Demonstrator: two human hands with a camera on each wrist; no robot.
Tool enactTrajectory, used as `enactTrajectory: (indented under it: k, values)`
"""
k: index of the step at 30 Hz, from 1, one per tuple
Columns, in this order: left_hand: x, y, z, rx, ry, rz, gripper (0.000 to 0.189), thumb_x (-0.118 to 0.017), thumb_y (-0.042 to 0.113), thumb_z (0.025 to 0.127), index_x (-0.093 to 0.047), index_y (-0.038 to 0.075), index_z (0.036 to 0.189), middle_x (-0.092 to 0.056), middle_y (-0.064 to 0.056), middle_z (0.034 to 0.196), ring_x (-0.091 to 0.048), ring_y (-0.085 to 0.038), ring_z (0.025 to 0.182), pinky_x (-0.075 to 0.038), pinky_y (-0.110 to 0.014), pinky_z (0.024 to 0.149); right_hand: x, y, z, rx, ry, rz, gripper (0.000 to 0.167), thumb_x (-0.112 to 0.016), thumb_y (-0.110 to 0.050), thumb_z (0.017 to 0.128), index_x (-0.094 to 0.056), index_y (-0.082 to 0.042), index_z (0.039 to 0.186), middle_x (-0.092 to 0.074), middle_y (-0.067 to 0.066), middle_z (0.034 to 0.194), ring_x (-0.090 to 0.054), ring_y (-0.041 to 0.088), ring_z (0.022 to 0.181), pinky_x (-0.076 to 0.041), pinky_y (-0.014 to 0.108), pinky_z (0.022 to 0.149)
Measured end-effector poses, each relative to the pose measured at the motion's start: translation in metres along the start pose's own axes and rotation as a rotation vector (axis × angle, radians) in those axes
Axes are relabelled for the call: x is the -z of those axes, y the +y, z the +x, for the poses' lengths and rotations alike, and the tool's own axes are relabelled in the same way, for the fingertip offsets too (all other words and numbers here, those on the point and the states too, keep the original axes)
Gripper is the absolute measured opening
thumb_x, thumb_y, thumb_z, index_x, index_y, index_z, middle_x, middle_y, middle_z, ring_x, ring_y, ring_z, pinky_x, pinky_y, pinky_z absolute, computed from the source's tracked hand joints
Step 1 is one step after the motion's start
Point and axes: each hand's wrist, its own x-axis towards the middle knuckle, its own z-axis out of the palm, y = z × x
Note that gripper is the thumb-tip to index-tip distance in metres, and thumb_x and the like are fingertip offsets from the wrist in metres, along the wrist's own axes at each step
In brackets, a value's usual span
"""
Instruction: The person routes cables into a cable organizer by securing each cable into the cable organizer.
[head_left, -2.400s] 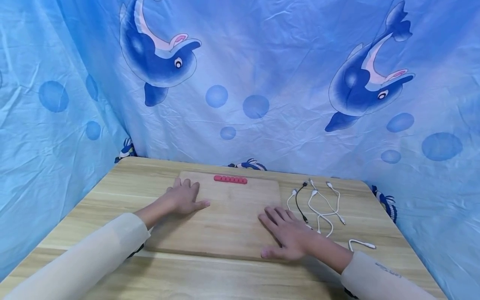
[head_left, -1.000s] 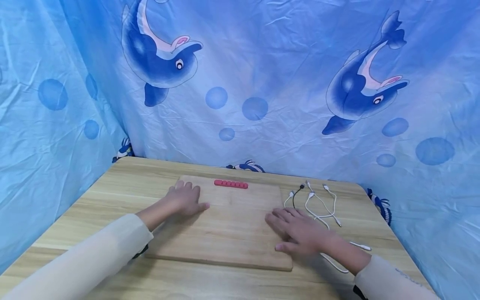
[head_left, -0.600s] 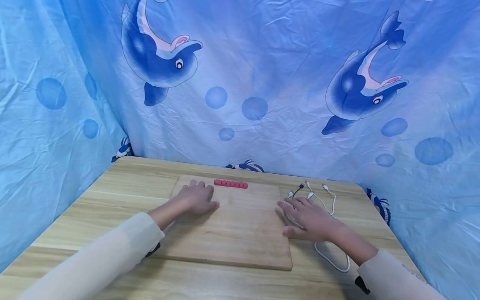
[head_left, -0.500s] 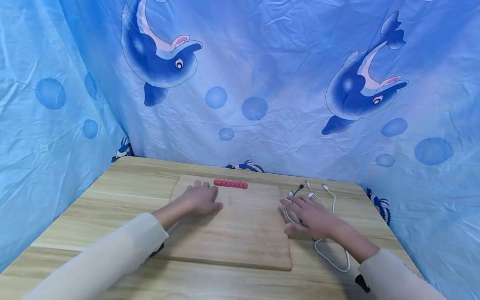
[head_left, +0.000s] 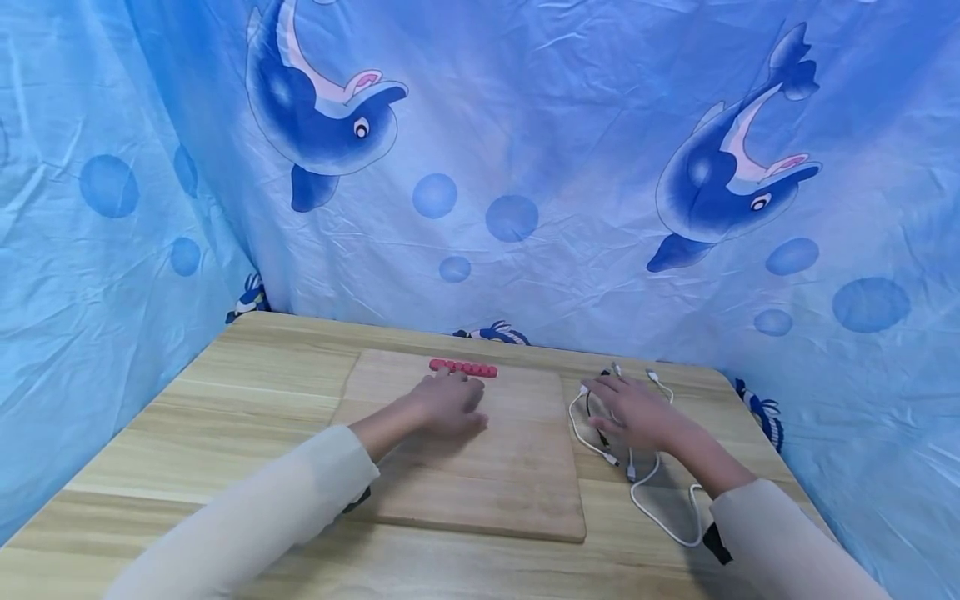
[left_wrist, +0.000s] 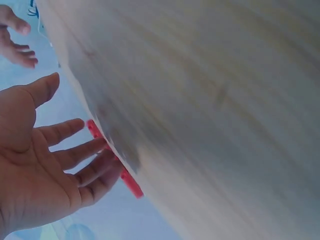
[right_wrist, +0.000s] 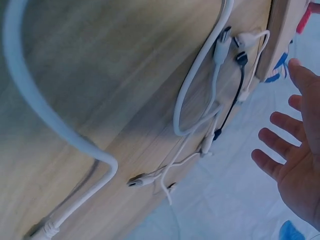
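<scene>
My left hand (head_left: 450, 407) reaches over the wooden board (head_left: 517, 492), fingers at the near side of a red cable-holder strip (head_left: 482, 371) with a row of notches. In the left wrist view the fingers lie loosely spread beside the red strip (left_wrist: 131, 185), and I cannot tell whether they touch it. My right hand (head_left: 637, 410) hovers over the cables right of the board, fingers spread and nothing held. Several short white cables (right_wrist: 37, 102) and a black cable (right_wrist: 242, 59) lie beneath it, partly hidden by the hand in the head view.
The board lies flat on a wood-grain table (head_left: 247, 392). A white USB plug (head_left: 653, 377) lies near the table's back right. Behind and beside the table hangs a blue curtain (head_left: 465, 108) with dolphins printed on it.
My left hand has slid from the board's left side rightward to the red strip. My right hand has left the board's right edge and moved over the cables.
</scene>
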Motion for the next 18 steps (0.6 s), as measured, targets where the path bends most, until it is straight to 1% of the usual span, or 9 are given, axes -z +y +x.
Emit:
enactTrajectory:
  k: [2, 4, 8, 13, 16, 18]
  values:
    - [-0.002, 0.006, 0.005, -0.024, -0.004, -0.009, 0.062, -0.062, 0.049, 0.099, -0.052, 0.014, 0.150, -0.049, -0.011, 0.153, -0.036, -0.039, 0.145, -0.031, -0.062, 0.115, 0.000, 0.006, 0.003, -0.005, 0.008, 0.009, 0.061, -0.066, -0.033, 0.101, -0.047, -0.002, 0.150, -0.054, 0.023, 0.144, -0.051, 0.049, 0.130, -0.040, 0.067, 0.105]
    - [-0.003, 0.010, 0.011, -0.050, -0.009, -0.009, 0.063, -0.061, 0.048, 0.100, -0.050, 0.014, 0.151, -0.046, -0.010, 0.156, -0.032, -0.039, 0.148, -0.029, -0.061, 0.117, -0.001, 0.011, 0.007, -0.011, 0.012, 0.010, 0.059, -0.066, -0.031, 0.101, -0.048, -0.002, 0.149, -0.056, 0.023, 0.142, -0.053, 0.049, 0.128, -0.041, 0.066, 0.104]
    - [-0.005, 0.020, 0.024, -0.095, -0.027, -0.006, 0.060, -0.061, 0.046, 0.101, -0.050, 0.015, 0.151, -0.047, -0.010, 0.156, -0.032, -0.036, 0.149, -0.029, -0.058, 0.118, -0.003, 0.019, 0.015, -0.036, 0.011, 0.022, 0.056, -0.066, -0.028, 0.101, -0.049, -0.002, 0.148, -0.057, 0.024, 0.139, -0.052, 0.052, 0.128, -0.041, 0.067, 0.103]
    - [-0.007, 0.033, 0.040, -0.151, -0.055, -0.046, 0.057, -0.062, 0.043, 0.101, -0.051, 0.015, 0.150, -0.050, -0.009, 0.153, -0.035, -0.032, 0.148, -0.028, -0.051, 0.121, -0.008, 0.030, 0.024, -0.059, 0.006, 0.046, 0.056, -0.066, -0.028, 0.101, -0.050, 0.000, 0.147, -0.056, 0.025, 0.141, -0.051, 0.053, 0.129, -0.041, 0.067, 0.104]
    - [-0.006, 0.043, 0.047, -0.176, -0.071, -0.061, 0.055, -0.063, 0.040, 0.101, -0.052, 0.016, 0.150, -0.052, -0.008, 0.150, -0.040, -0.030, 0.145, -0.031, -0.047, 0.120, -0.012, 0.037, 0.030, -0.061, 0.006, 0.051, 0.056, -0.066, -0.027, 0.101, -0.051, 0.001, 0.146, -0.058, 0.026, 0.139, -0.054, 0.051, 0.126, -0.044, 0.065, 0.102]
    - [-0.006, 0.050, 0.053, -0.198, -0.076, -0.059, 0.053, -0.064, 0.038, 0.101, -0.054, 0.016, 0.148, -0.055, -0.008, 0.147, -0.044, -0.029, 0.141, -0.034, -0.045, 0.118, -0.014, 0.042, 0.034, -0.064, 0.007, 0.061, 0.056, -0.067, -0.027, 0.100, -0.052, 0.002, 0.146, -0.059, 0.026, 0.137, -0.056, 0.049, 0.124, -0.046, 0.063, 0.101]
